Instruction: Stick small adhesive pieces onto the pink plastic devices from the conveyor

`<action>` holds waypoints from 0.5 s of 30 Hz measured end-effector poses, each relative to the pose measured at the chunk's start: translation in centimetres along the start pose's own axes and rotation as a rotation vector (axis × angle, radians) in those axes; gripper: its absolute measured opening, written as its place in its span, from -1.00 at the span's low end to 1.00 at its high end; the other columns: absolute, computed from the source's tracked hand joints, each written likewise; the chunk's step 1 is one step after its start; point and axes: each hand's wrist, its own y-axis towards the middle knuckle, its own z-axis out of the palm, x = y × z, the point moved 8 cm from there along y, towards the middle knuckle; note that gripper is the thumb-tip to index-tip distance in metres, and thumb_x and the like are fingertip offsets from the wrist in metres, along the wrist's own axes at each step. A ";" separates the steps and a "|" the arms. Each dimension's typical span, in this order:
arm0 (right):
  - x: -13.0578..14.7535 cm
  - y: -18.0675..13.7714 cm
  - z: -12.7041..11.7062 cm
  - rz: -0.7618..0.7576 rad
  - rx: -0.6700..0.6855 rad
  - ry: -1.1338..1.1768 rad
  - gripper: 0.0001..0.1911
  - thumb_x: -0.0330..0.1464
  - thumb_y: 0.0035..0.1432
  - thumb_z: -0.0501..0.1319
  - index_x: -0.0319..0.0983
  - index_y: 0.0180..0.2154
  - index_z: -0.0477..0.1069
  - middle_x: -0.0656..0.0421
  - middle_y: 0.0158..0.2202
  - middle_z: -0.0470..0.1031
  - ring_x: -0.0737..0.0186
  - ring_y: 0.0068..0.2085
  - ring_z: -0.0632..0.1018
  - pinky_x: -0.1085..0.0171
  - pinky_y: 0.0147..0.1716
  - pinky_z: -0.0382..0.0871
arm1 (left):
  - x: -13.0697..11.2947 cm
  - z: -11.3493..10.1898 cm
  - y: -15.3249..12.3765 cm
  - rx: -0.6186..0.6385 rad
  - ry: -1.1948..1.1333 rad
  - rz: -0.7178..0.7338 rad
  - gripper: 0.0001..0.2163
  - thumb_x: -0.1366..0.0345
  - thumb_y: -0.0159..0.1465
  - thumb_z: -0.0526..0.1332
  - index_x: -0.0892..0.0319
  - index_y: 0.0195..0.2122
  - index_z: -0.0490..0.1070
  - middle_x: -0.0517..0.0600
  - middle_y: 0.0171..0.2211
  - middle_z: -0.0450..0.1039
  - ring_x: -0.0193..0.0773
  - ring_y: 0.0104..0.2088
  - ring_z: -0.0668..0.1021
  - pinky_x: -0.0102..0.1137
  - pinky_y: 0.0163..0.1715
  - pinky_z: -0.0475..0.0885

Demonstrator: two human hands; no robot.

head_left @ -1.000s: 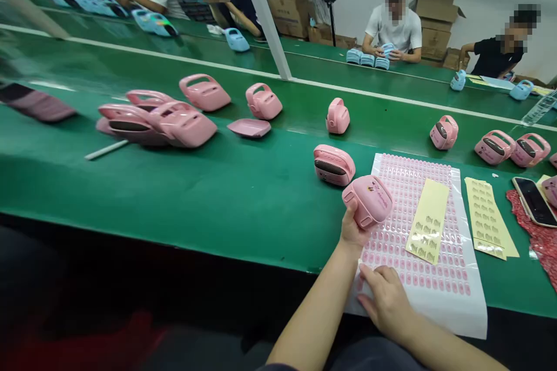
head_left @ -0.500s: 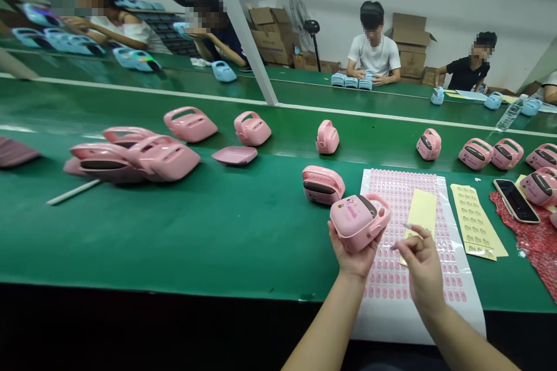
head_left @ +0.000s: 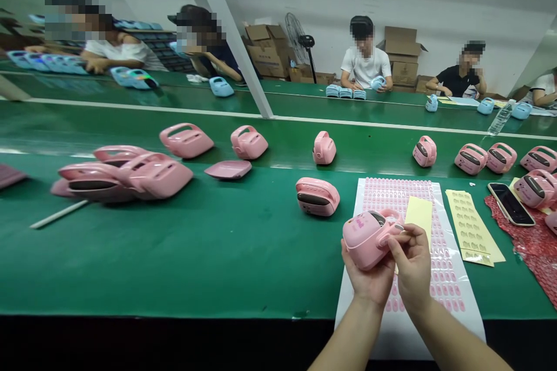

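Observation:
My left hand (head_left: 369,278) cups a pink plastic device with a handle (head_left: 368,237) from below, over the white sheet of small pink stickers (head_left: 439,255). My right hand (head_left: 411,261) is pinched with its fingertips pressed on the device's right end; whatever sits between the fingers is too small to see. A yellow backing strip (head_left: 418,213) lies on the sheet. Another pink device (head_left: 317,196) rests on the green table just left of the sheet.
Several pink devices and shells (head_left: 126,171) lie along the green belt (head_left: 217,243). A second yellow sticker sheet (head_left: 472,226), a phone (head_left: 510,203) and red mesh (head_left: 537,249) lie to the right. Other people sit at the far belt with blue devices (head_left: 346,93).
My right hand lifted from the sticker sheet with something small pinched and came to the device's right end. My left hand turned the device and lowered it a little.

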 end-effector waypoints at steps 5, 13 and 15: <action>0.2 0.1 0.1 -0.061 0.021 -0.071 -0.73 -0.36 -0.01 0.22 -0.19 -0.26 0.18 0.25 -0.49 0.50 0.27 -0.42 0.55 0.23 -0.29 0.43 | 0.1 -0.3 0.2 -0.001 -0.014 -0.009 -0.44 0.00 0.08 0.03 0.34 -0.02 0.20 0.17 -0.30 0.44 -0.20 -0.36 0.51 -0.36 -0.24 0.41; 2.0 -0.4 -0.2 -0.416 -0.033 -0.388 -0.85 -0.44 0.07 0.13 -0.18 -0.27 0.21 0.24 -0.47 0.41 0.29 -0.44 0.50 0.28 -0.42 0.40 | 0.2 0.1 0.2 0.059 0.049 0.007 -0.47 0.03 0.09 0.06 0.29 0.00 0.24 0.16 -0.25 0.44 -0.17 -0.29 0.51 -0.33 -0.19 0.39; 3.3 -0.9 0.1 -0.619 -0.032 -0.545 -0.85 -0.46 0.08 0.14 -0.18 -0.26 0.23 0.23 -0.46 0.37 0.29 -0.44 0.45 0.28 -0.44 0.36 | 0.4 0.6 0.1 0.076 0.045 0.003 -0.47 0.04 0.11 0.04 0.28 0.03 0.21 0.16 -0.21 0.42 -0.16 -0.26 0.50 -0.35 -0.21 0.40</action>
